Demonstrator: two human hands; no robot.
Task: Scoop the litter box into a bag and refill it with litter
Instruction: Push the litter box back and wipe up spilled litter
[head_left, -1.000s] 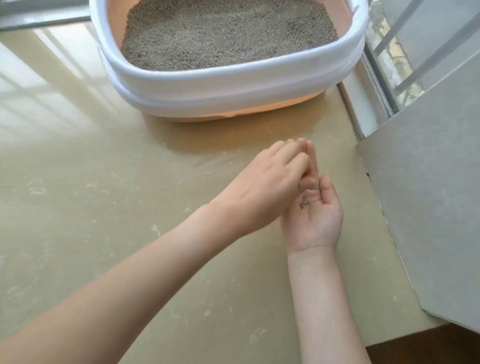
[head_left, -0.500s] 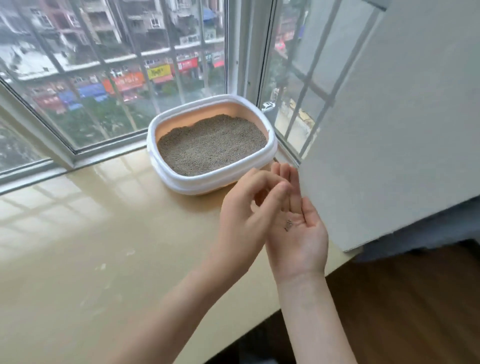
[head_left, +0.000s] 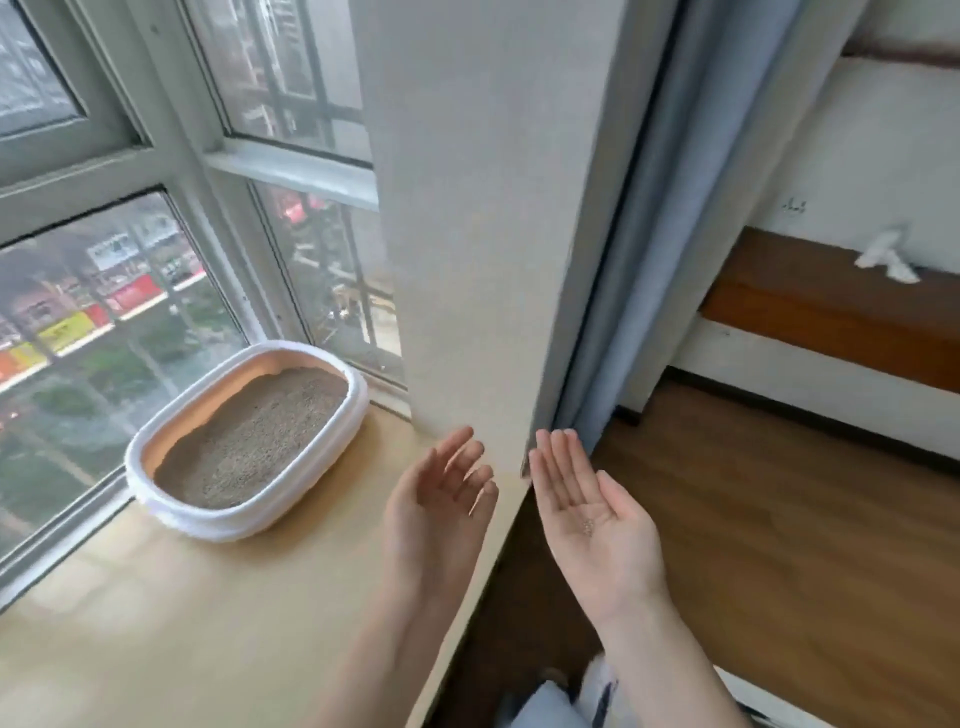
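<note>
The litter box (head_left: 244, 441), white-rimmed with a peach inner wall, sits on the pale yellow counter (head_left: 156, 634) in the corner by the window (head_left: 130, 291), close to the base of a white wall pillar (head_left: 483, 208). It is filled with grey-brown litter (head_left: 254, 441), banked higher toward the far end. Both of the person's arms reach forward from the bottom of the view. The left hand (head_left: 441, 509) is held over the counter's right edge with its palm turned inward toward the other hand, its fingers relaxed and slightly bent, gripping nothing. The right hand (head_left: 592, 514) is out past the counter's edge above the wooden floor (head_left: 779, 545), palm up and flat with fingers straight and together; a few small grains (head_left: 588, 526) of litter lie in the middle of the palm. The two hands are apart, not touching. A pale blue curtain (head_left: 670, 208) hangs just right of the pillar.
</note>
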